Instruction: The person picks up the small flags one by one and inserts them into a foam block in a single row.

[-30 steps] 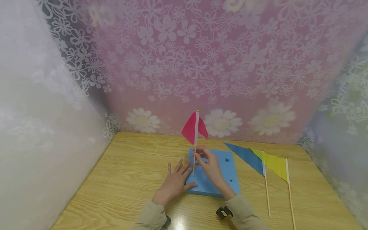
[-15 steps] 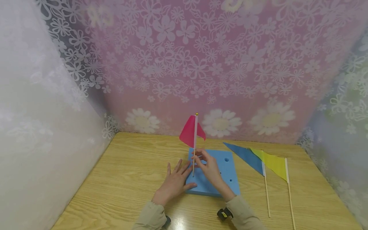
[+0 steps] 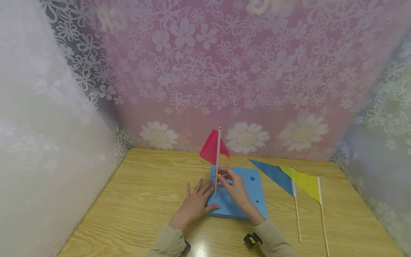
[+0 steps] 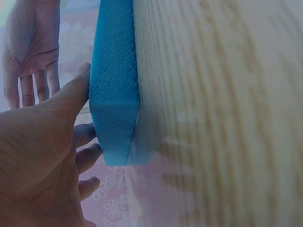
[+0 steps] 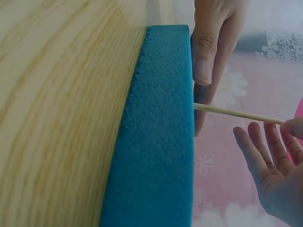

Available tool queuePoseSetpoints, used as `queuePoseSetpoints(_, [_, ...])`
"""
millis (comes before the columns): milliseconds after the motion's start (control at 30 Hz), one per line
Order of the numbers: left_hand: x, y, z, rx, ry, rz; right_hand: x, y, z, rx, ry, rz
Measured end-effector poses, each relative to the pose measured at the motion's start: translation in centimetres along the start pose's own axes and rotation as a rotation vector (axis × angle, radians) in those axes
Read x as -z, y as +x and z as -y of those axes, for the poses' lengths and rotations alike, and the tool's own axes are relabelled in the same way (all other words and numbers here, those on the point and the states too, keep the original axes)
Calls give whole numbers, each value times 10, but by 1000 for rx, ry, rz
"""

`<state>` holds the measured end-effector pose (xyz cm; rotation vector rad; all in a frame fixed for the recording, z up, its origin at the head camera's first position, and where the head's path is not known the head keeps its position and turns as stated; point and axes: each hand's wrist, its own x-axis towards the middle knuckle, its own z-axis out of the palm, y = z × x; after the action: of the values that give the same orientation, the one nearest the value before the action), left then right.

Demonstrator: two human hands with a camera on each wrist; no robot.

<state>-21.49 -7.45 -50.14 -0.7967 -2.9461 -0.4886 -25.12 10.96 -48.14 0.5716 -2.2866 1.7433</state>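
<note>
A pink flag (image 3: 210,148) on a thin wooden stick stands nearly upright, the foot of its stick at a hole near the left side of a blue foam block (image 3: 232,208). My right hand (image 3: 236,189) pinches the stick between thumb and fingertips, just below the cloth. In the right wrist view the stick (image 5: 236,114) meets the block's top face. My left hand (image 3: 194,205) lies with spread, straight fingers on the block's left edge, its thumb on the top near the front. How deep the stick goes is hidden inside the foam.
A blue flag (image 3: 276,176) and a yellow flag (image 3: 306,184) lie on the wooden table (image 3: 128,214) to the right, cloths overlapping. Holes (image 3: 252,178) of differing size show in the block's right half. A flowered curtain (image 3: 205,71) hangs behind the table.
My right hand and the pink flag have sunk slightly, mostly in the first half second, with the cloth shifting a little left. The left hand stays in place on the block.
</note>
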Motion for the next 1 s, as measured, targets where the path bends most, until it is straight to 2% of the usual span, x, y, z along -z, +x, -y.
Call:
queuePoseSetpoints(167, [-2,0,2,-6,-6,0,9,-1,3,-19,10,3])
queuePoseSetpoints(300, [-5,1,3,-2,0,-1,27,0,7,5,19,-32])
queuePoseSetpoints(467, [-9,2,4,-12,-4,-13,64,-1,7,41,2,-142])
queuePoseSetpoints(567, [-9,1,5,-24,-15,-20,91,-5,6,25,0,-208])
queuePoseSetpoints(700, [-8,0,5,-38,-21,-31,126,-18,-1,-11,-15,-254])
queuePoseSetpoints(767, [-7,0,4,-37,-18,-28,142,-26,-6,-24,-43,-263])
queuePoseSetpoints(867, [-7,1,3,-23,-17,-11,164,-40,-14,-58,-143,-261])
queuePoseSetpoints(1000, [-6,1,3,-7,-7,1,187,-56,-21,-160,-295,-184])
